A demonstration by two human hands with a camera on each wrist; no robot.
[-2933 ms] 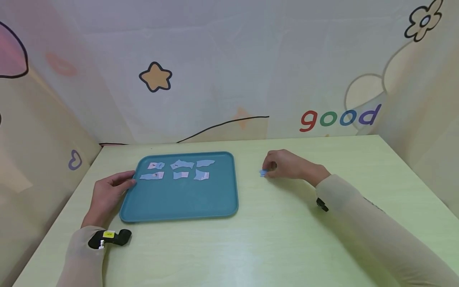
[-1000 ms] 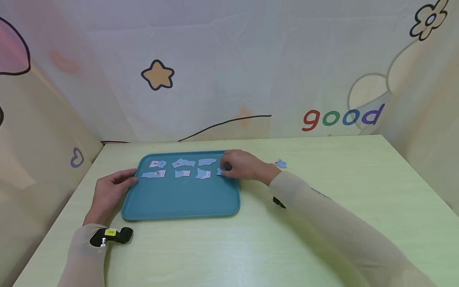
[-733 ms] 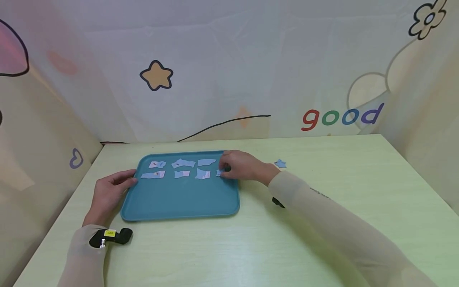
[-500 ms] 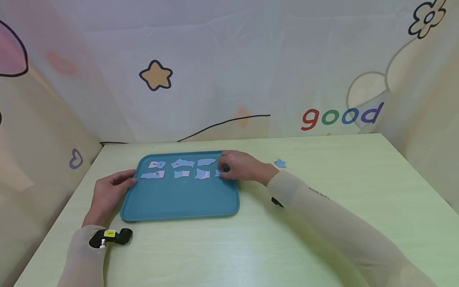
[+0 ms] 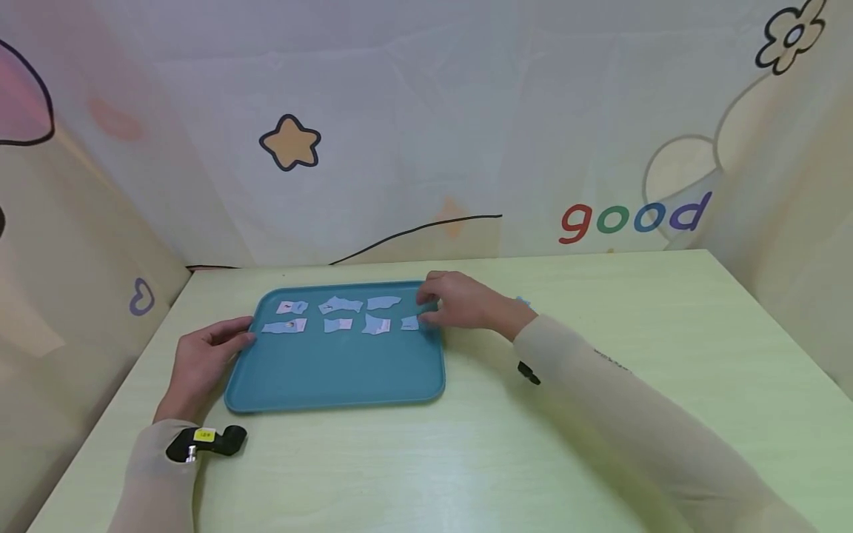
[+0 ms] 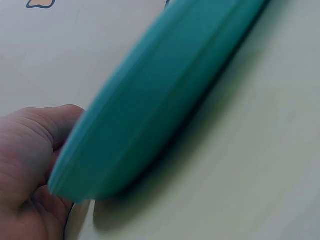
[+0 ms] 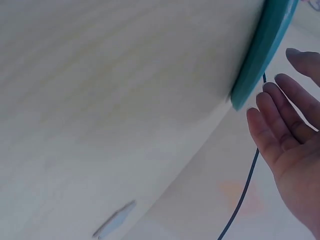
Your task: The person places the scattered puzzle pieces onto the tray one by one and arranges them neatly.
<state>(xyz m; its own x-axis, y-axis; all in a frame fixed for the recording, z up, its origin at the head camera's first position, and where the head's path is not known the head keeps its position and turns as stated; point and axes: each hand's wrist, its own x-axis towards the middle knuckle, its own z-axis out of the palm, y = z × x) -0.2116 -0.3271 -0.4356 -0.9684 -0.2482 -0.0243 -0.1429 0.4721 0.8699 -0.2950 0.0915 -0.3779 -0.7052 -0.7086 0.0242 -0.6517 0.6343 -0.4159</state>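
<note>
My left hand (image 5: 203,359) holds the left rim of a blue-green tray (image 5: 333,381), with its thumb and fingers at the edge; the left wrist view shows the tray's outer wall (image 6: 145,105) up close beside that hand. Over the tray's right side hovers my right hand (image 5: 466,302), thumb and fingers apart, holding nothing. A small torn paper piece (image 5: 409,323) lies on the tray just left of its fingertips. Further left, several torn light-blue and pinkish paper pieces (image 5: 340,304) lie in two rows. The right wrist view shows loosely bent fingers (image 7: 267,120) near the tray's end.
One more torn blue paper piece (image 5: 523,301) lies on the table behind my right wrist, partly hidden. The pale wooden table (image 5: 413,466) extends around the tray. A printed cloth backdrop (image 5: 413,133) stands along the table's far edge and sides.
My right hand carried a paper piece from the table to the right end of the tray's lower row, let it go and drew back slightly rightward. The left hand stayed at the rim.
</note>
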